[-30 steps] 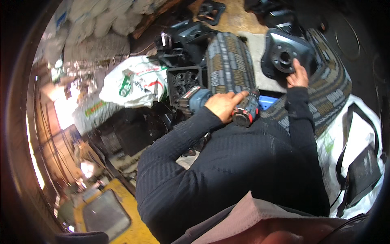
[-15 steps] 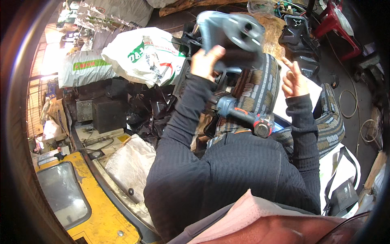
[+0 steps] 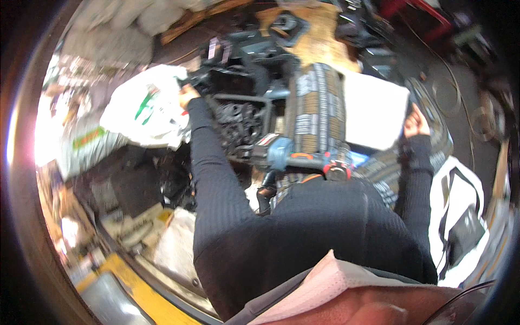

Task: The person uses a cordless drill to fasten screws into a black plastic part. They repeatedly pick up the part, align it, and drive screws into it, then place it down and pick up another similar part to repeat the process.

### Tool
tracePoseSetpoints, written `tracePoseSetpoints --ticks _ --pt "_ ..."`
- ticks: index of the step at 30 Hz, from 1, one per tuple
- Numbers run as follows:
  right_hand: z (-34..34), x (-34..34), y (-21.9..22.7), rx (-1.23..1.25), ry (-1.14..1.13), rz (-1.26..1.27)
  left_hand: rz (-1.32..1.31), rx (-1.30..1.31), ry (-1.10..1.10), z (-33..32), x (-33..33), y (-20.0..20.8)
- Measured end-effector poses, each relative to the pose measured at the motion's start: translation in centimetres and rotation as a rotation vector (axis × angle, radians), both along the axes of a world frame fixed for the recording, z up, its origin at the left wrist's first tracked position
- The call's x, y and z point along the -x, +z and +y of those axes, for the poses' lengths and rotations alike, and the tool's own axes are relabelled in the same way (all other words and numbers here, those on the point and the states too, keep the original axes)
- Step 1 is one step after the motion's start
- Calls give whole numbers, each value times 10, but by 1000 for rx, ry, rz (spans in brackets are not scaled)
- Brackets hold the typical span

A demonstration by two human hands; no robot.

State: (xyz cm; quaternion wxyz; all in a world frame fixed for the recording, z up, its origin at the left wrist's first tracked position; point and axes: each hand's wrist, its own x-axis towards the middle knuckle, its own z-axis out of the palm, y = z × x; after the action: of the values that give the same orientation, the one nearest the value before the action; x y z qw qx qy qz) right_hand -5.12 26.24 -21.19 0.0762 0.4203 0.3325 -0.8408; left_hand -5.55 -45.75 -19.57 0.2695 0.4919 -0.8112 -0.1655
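My left hand (image 3: 187,96) is stretched out at the edge of a white plastic sack (image 3: 146,111), close to dark plastic parts. Blur hides whether its fingers grip anything. My right hand (image 3: 416,123) rests beside the right edge of a white flat board (image 3: 375,111) on my patterned trousers (image 3: 318,103), fingers partly extended and nothing visible in them. Across my lap lies a blue and black cordless power tool (image 3: 300,158). A dark moulded part with a round centre (image 3: 287,24) sits on the wooden board (image 3: 319,46) ahead.
A dark crate (image 3: 265,103) of small black parts (image 3: 238,122) stands left of my leg, with black housings (image 3: 265,59) beyond it. More black parts (image 3: 363,27) and a red plastic stool (image 3: 420,13) are at far right. A yellow machine panel (image 3: 135,287) is lower left.
The dark moulded part has left my left hand and a similar one now sits on the wooden board. My left hand moved left to the sack; my right hand lowered outward. The view shifted.
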Motion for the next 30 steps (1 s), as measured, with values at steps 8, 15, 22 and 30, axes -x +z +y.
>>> tracePoseSetpoints --ticks 8,15,22,30 --pt "7 108 -43 -501 434 214 -445 174 75 -106 1 21" --pt "20 202 -125 -1541 1020 20 -198 -230 -885 167 -53 76" --pt "-2 259 -130 -1742 1666 42 -575 -202 -1221 327 -94 161" --pt "7 255 -18 -1791 1275 579 -420 -398 -1317 331 -112 161"
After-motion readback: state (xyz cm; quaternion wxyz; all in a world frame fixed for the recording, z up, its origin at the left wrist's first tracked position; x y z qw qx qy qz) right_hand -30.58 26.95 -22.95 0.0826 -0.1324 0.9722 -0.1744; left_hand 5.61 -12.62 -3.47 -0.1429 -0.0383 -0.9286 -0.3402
